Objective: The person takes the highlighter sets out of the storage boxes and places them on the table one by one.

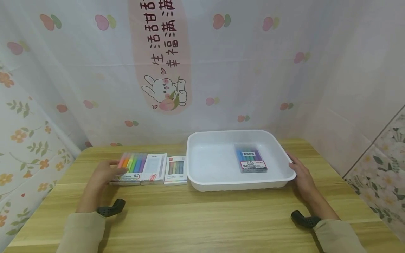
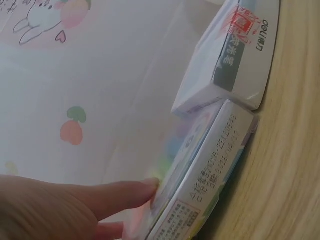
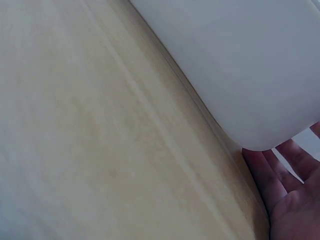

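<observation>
At the left, my left hand [image 1: 102,172] holds a clear-topped pack of rainbow highlighters [image 1: 134,165] by its left side. In the left wrist view the thumb [image 2: 130,192] lies on the pack's upper face; part of the other fingers is hidden. Touching that pack on its right is a white box with a red stamp [image 1: 154,167]. My right hand [image 1: 302,175] grips the right side of a white tray [image 1: 209,158], thumb at the rim, other fingers against the outer wall. Inside the tray lies a pack of blue, green and purple pens [image 1: 250,160].
A slim white box with a colored window [image 1: 176,170] lies between the stamped box and the tray's left wall. The wooden table [image 1: 202,221] runs back to a printed curtain [image 1: 237,70].
</observation>
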{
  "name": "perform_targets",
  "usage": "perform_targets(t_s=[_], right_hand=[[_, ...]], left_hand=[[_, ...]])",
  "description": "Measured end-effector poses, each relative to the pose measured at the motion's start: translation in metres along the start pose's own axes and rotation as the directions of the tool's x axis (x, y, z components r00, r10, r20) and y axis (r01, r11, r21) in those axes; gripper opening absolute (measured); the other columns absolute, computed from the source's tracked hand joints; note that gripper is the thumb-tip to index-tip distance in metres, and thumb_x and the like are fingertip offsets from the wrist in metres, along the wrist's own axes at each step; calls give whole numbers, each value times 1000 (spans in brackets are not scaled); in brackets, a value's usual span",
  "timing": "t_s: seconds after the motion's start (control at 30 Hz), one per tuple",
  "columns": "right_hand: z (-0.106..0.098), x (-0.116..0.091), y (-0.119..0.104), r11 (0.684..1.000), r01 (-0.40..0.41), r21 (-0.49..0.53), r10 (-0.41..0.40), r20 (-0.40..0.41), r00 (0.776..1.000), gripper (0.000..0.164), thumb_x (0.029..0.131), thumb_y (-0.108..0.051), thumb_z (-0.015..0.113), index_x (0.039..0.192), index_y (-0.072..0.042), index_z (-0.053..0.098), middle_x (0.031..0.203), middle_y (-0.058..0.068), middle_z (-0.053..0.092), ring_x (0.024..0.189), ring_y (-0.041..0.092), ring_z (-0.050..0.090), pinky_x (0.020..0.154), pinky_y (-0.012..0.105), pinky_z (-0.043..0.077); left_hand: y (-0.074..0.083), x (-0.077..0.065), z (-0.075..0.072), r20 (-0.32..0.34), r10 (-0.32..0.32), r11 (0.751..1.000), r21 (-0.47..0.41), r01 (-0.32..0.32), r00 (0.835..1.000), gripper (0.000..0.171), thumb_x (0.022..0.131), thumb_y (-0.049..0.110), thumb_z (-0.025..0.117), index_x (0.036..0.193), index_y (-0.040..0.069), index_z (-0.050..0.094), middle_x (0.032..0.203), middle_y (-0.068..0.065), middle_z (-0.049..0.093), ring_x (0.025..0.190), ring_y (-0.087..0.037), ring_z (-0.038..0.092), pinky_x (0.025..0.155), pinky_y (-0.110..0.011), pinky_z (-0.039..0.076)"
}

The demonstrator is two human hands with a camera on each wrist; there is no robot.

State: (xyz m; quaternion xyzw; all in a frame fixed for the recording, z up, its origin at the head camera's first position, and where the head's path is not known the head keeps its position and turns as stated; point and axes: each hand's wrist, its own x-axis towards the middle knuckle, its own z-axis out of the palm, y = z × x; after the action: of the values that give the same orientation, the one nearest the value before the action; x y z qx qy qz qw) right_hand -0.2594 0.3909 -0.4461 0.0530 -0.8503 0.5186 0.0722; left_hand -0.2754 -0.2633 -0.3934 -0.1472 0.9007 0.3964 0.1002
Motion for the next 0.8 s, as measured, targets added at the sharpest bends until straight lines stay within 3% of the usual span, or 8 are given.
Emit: perform_targets(t_s=[0.3,0.57,0.8], right_hand=[[1,0,0,1000,0,10,0,-4,1000,59,110,-42,24,162,-15,21,168,20,19,137,-7,33,92,-2,34],[1,0,0,1000,-6,22,6,-2,1000,59,111,-41,25,162,-15,21,168,19,18,137,-6,33,92,-1,35],[0,2,0,999,-16,40,16,-8,1000,57,111,-38,25,162,-13,20,168,20,18,138,-6,33,92,-1,35]], left_hand=[[12,-9,4,-23,-27,995,90,29,999,79,94,33,68,147,-14,33,135,-36,46,109,-43,48,92,-51,51],[14,-13,3,-39,49,970,238,-39,998,78,91,33,71,142,-16,39,137,-40,47,106,-44,51,85,-50,49],[14,-16,3,-27,56,974,221,-49,998,78,91,34,70,142,-17,38,139,-41,45,109,-46,51,86,-52,49]])
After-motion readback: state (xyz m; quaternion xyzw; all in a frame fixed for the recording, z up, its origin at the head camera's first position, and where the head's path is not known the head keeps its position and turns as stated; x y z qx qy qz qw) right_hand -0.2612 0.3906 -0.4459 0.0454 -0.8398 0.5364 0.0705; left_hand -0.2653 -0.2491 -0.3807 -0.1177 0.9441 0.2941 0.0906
